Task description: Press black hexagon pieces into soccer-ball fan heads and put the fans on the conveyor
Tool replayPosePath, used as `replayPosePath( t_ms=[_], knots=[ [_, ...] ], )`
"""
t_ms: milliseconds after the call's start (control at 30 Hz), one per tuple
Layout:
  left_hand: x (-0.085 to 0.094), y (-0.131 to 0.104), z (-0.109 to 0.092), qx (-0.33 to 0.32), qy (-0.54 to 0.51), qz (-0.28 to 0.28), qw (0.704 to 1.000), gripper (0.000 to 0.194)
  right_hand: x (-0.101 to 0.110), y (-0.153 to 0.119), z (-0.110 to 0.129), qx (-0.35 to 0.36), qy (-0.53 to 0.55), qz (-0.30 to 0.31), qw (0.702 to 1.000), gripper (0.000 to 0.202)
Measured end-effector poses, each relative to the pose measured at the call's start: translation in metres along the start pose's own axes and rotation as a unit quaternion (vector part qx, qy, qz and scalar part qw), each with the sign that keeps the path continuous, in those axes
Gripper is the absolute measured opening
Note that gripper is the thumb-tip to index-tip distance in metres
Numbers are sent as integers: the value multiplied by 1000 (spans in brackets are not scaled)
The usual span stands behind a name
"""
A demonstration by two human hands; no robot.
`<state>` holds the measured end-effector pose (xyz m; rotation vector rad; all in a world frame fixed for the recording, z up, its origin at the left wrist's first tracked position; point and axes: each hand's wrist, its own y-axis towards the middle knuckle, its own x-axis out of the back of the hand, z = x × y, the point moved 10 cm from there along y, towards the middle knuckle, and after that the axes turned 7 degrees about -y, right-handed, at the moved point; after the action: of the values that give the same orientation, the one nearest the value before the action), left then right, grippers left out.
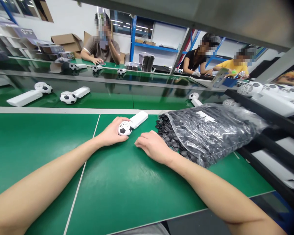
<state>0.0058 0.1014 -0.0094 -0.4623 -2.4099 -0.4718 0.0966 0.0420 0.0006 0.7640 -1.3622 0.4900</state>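
Near centre, the right hand (151, 146) curls, any contents hidden. The left hand (114, 132) grips a white plastic football-headed device (124, 129) at centre, apparently steadying it on the green table (117, 189). At right, a clear plastic bag (215, 137) of small black pieces (168, 133) opens leftward, likely for reach.

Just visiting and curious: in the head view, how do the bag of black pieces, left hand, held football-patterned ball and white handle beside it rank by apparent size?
1. Bag of black pieces
2. Left hand
3. Football-patterned ball and white handle: too alike to rank
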Motion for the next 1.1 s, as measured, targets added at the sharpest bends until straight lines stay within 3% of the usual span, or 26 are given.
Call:
replayPosePath(
  t_ms=[167,300,433,567,1100],
  knots=[
    [1,0,-1,1,-1,-2,1000,57,-2,0,0,-1,-19,11,1000,16],
    [0,0,0,3,-10,-1,1000,58,3,-1,-5,-23,-22,-14,999,16],
    [1,0,0,-5,-22,-10,1000,59,-2,0,-5,-30,-12,11,999,15],
    [1,-2,-1,-10,-40,-14,999,59,3,-1,-6,-49,6,-21,999,16],
    [2,-3,3,1,-60,-19,998,63,-4,-3,0,-31,38,0,999,19]
  ],
)
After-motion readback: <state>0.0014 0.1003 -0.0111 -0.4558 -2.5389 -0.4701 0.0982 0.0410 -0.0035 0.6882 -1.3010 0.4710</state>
